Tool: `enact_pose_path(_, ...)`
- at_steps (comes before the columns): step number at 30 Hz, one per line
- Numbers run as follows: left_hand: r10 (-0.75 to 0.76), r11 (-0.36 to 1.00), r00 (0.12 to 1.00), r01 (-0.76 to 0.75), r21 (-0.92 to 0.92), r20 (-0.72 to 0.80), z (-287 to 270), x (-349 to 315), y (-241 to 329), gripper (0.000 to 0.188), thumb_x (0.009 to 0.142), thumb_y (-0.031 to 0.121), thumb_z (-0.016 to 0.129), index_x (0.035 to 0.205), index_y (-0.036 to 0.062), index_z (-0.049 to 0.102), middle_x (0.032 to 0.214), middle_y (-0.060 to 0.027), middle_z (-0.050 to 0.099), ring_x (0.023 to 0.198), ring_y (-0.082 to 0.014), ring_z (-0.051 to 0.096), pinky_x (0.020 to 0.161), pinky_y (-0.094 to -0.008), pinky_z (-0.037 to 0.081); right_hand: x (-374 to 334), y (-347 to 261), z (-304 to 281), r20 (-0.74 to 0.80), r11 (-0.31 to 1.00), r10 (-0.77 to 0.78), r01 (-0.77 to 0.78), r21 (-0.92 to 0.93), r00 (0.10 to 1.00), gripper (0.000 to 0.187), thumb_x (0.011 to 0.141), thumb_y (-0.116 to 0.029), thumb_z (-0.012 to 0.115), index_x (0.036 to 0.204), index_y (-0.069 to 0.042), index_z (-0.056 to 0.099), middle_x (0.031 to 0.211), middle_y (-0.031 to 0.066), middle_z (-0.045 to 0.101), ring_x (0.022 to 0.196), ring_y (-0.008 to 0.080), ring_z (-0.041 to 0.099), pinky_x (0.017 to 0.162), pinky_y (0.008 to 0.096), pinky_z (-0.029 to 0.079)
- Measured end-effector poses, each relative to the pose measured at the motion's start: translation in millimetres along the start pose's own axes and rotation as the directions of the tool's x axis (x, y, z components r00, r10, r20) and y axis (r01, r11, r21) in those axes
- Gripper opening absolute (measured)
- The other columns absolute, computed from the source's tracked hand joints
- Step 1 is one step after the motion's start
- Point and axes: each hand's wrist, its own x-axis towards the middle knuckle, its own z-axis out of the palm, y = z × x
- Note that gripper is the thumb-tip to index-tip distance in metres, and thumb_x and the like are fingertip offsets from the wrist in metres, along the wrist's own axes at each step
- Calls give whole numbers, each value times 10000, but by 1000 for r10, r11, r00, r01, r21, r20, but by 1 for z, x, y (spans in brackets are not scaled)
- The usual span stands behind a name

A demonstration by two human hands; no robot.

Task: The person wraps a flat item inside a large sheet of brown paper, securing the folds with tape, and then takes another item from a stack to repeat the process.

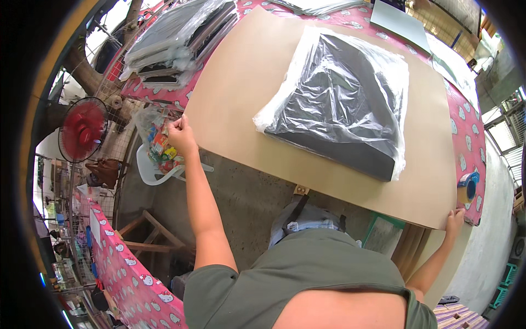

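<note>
A large brown cardboard sheet (241, 98) lies over a table and juts past its near edge. My left hand (182, 136) is closed in a pinch at the sheet's left edge, near its front corner. At the front right corner, my right hand (455, 220) grips the sheet with its fingers closed. On the sheet, right of its middle, rests a flat black panel-like item (339, 93) wrapped in clear plastic, set at a slant. Its dark near side shows through the wrapping.
A stack of plastic-wrapped dark panels (178, 41) stands at the far left on the pink patterned tablecloth (466, 129). Tape rolls (467, 189) sit by the right edge. A white chair (147, 170) with colourful packets and a red fan (83, 130) are at left.
</note>
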Motion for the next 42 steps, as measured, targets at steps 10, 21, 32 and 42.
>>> enact_pose_path(10,200,795,918,51,-605,341,-43,-63,97,91,801,31,650,769,13,566,827,-84,647,748,-85,586,664,-200,446,17,-39,-46,405,895,27,-202,397,914,131,730,-117,546,688,-2,502,611,30,514,571,118,481,535,276,398)
enact_pose_path(21,646,686,-18,-425,-591,763,-44,-254,171,97,729,65,658,789,37,586,710,-130,612,699,-296,604,646,-384,471,-13,-210,-102,328,432,-509,-93,897,796,184,707,-115,527,779,45,582,882,52,583,670,75,532,592,209,411)
enact_pose_path(32,542,840,162,-97,-533,825,-44,-249,135,161,738,51,631,898,42,615,842,-130,644,790,-289,624,708,-382,488,-91,-398,-23,157,169,-909,-2,986,386,330,692,-70,597,964,116,579,1439,250,199,1371,321,118,1082,390,122)
enact_pose_path(42,165,846,803,183,-501,573,-80,-164,126,111,807,96,652,820,22,569,827,-79,646,804,-176,626,754,-312,489,-89,-373,30,-153,59,-815,342,938,559,337,734,-115,567,1018,65,551,1343,256,376,1205,315,402,1005,411,282)
